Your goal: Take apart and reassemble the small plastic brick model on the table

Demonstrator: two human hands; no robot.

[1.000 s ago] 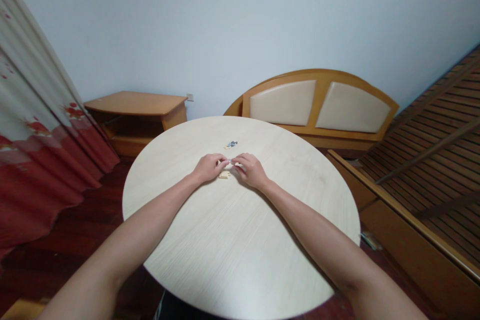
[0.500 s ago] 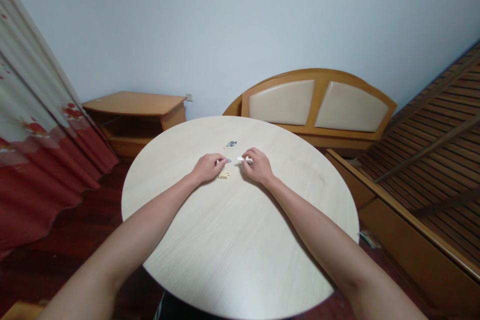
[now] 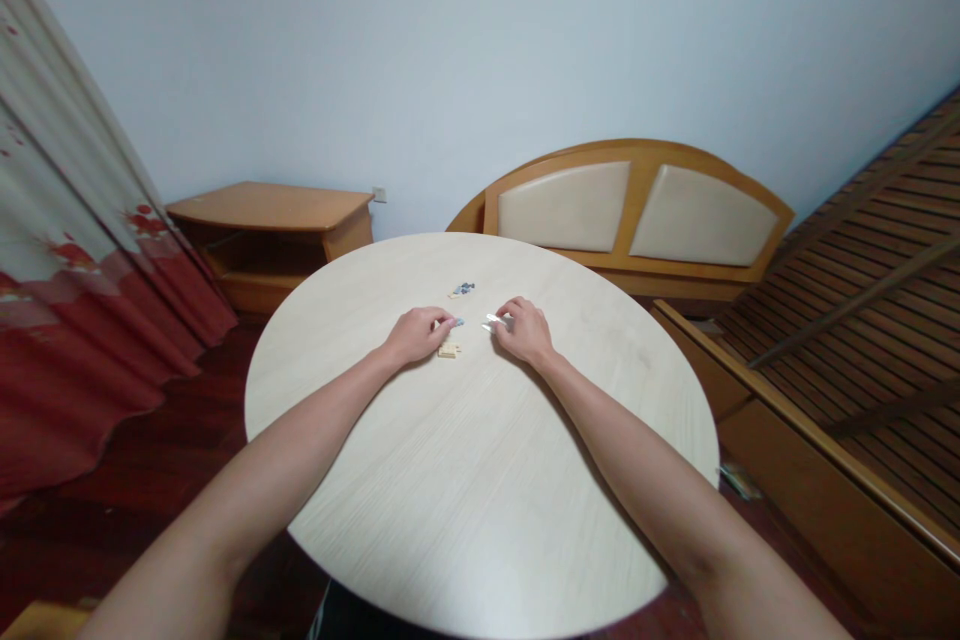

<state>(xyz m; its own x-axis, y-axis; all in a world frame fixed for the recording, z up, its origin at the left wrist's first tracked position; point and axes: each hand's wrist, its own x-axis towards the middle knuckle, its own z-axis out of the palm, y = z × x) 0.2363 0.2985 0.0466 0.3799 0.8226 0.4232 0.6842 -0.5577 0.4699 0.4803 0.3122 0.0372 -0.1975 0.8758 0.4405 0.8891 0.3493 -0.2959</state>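
My left hand [image 3: 420,335] pinches a small grey-blue piece [image 3: 459,322] between thumb and fingertips, a little above or on the table; I cannot tell which. My right hand [image 3: 523,330] is closed on white tweezers [image 3: 493,319], whose two tips stand apart and point left toward the piece, with a gap between them. Just below my left fingers lies a flat cream piece [image 3: 448,351] with small projections. Beyond both hands sits a small cluster of dark grey-blue and yellowish pieces [image 3: 463,289]. Their exact kind is too small to make out.
Everything lies on a round pale wooden table [image 3: 480,480]. Behind it stand a low wooden cabinet [image 3: 277,205] and a padded headboard [image 3: 637,205]. A slatted bed frame [image 3: 885,320] is at the right, a red and white curtain [image 3: 82,270] at the left.
My right hand has moved slightly right, away from the left, and the tweezers' tips now show spread apart. My left hand keeps its pinch in nearly the same place.
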